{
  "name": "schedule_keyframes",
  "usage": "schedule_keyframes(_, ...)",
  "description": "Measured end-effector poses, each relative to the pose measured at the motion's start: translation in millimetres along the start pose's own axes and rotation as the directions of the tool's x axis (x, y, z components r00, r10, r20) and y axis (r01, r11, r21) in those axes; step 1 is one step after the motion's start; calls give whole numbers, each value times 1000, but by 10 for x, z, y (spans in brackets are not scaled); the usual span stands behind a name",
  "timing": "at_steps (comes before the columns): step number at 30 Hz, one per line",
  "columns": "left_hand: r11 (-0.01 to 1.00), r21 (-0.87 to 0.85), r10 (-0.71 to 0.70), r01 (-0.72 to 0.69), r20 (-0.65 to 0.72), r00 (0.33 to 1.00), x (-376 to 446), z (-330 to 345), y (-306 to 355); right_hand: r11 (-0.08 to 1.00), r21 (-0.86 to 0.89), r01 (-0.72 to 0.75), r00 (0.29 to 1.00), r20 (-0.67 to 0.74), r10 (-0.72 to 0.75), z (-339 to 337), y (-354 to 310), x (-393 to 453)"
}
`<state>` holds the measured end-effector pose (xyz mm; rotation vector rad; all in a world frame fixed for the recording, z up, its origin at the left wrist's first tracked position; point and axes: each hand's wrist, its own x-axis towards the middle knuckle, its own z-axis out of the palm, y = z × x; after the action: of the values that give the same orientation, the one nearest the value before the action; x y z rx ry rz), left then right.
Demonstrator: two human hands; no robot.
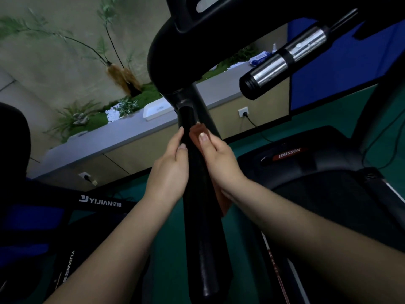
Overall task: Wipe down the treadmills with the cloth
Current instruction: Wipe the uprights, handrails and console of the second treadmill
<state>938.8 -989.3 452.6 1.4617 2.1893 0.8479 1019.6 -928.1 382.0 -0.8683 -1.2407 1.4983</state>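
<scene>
A black treadmill handrail (202, 216) runs from the bottom centre up to the console arm (166, 51). My left hand (169, 172) rests on the rail's left side, its fingers touching the black foam. My right hand (217, 159) presses a reddish-brown cloth (197, 133) against the rail's right side; more of the cloth hangs below my wrist. The treadmill's motor cover with a red JOHNSON label (289, 153) and the belt (328, 205) lie to the right.
A silver pulse-grip bar (285, 62) sticks out at the upper right. A second treadmill marked YIJIAN (100, 201) stands at the left. Behind is a grey ledge (131, 132) with plants, a white tray (156, 109) and wall sockets. The floor (166, 249) is green.
</scene>
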Motion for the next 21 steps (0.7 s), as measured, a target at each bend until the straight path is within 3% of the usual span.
schedule_keyframes(4,1000,30,0,-3,115,993,-4,-81,-9,998,13,60,995,80,-61,-78,-58,-223)
schedule_keyframes(7,997,58,40,-51,183,982,-178,-245,-37,989,-86,119,992,46,-116,-129,0,-869)
schedule_keyframes(9,993,85,55,-77,235,970,-362,-346,-70,993,-47,111,993,39,-109,-149,63,-1171)
schedule_keyframes(12,992,79,70,-98,299,952,-622,-413,-99,988,-101,119,992,49,-115,-141,52,-1018)
schedule_keyframes(16,989,79,99,-128,296,950,-796,-386,-146,994,-41,101,994,48,-99,-89,-9,-645)
schedule_keyframes(21,988,64,117,-139,270,956,-877,-354,-261,981,-138,139,990,42,-134,-136,-79,-1449)
